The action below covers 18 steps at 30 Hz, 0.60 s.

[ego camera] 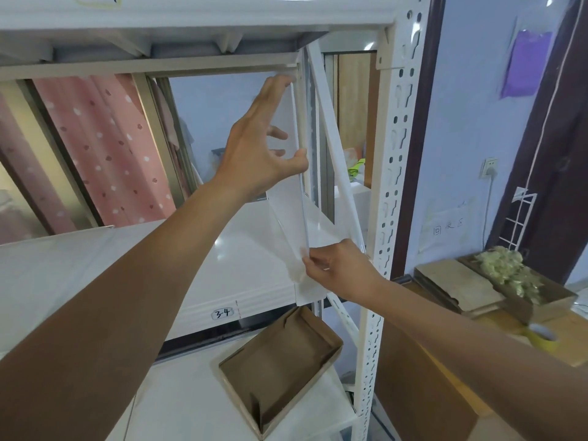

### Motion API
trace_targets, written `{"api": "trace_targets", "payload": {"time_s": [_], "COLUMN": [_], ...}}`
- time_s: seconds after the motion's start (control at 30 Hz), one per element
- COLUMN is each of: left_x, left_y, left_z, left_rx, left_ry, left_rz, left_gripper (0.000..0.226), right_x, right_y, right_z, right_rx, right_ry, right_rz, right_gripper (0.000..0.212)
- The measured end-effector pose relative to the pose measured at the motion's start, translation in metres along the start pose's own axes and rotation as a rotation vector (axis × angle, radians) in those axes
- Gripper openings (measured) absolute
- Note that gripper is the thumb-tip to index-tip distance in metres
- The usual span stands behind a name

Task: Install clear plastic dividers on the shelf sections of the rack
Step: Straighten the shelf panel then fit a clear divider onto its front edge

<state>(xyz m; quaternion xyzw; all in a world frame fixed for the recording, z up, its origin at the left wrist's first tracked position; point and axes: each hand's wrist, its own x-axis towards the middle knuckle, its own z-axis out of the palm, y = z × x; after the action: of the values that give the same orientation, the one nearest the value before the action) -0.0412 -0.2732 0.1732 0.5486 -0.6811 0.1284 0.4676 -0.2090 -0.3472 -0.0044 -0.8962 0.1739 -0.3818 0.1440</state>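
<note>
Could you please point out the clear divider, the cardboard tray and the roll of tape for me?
Divider point(288, 198): head view, lower part of the sheet.
Tray point(280, 361): head view, its brown floor.
Tape point(542, 340): head view, yellow outer side of the roll.

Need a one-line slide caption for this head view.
Both hands, left hand and right hand, hold a clear divider upright on shelf.

white rack point(386, 198), lower shelf point(178, 405) — open cardboard box point(280, 367)

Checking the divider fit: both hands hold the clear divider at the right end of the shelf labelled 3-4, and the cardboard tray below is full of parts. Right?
Not quite. The head view shows the cardboard tray empty. The rest holds: left hand and right hand hold the clear divider at the right end of shelf 3-4.
</note>
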Motion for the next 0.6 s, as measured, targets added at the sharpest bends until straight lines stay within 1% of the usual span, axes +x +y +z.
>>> {"api": "trace_targets", "payload": {"time_s": [0.2, 0.3, 0.47, 0.6], "left_x": [-0.005, -0.003, -0.011, -0.012], "left_y": [0.005, 0.004, 0.001, 0.002], "left_z": [0.009, 0.012, 0.017, 0.018], "left_rx": [-0.02, -0.015, -0.007, -0.002], "left_ry": [-0.008, -0.005, 0.001, -0.009], "left_rz": [0.02, 0.028, 0.025, 0.026], "left_gripper": [0.087, 0.088, 0.089, 0.089], "right_x": [-0.004, -0.002, 0.001, 0.001], "right_y": [0.004, 0.008, 0.02, 0.02], "right_z": [0.004, 0.003, -0.005, -0.007], "right_rx": [-0.076, -0.069, 0.054, 0.089], "right_ry": [0.017, -0.011, -0.096, -0.147], "right_rz": [-0.01, 0.001, -0.031, -0.008], "right_gripper": [0.047, 0.046, 0.041, 0.052]}}
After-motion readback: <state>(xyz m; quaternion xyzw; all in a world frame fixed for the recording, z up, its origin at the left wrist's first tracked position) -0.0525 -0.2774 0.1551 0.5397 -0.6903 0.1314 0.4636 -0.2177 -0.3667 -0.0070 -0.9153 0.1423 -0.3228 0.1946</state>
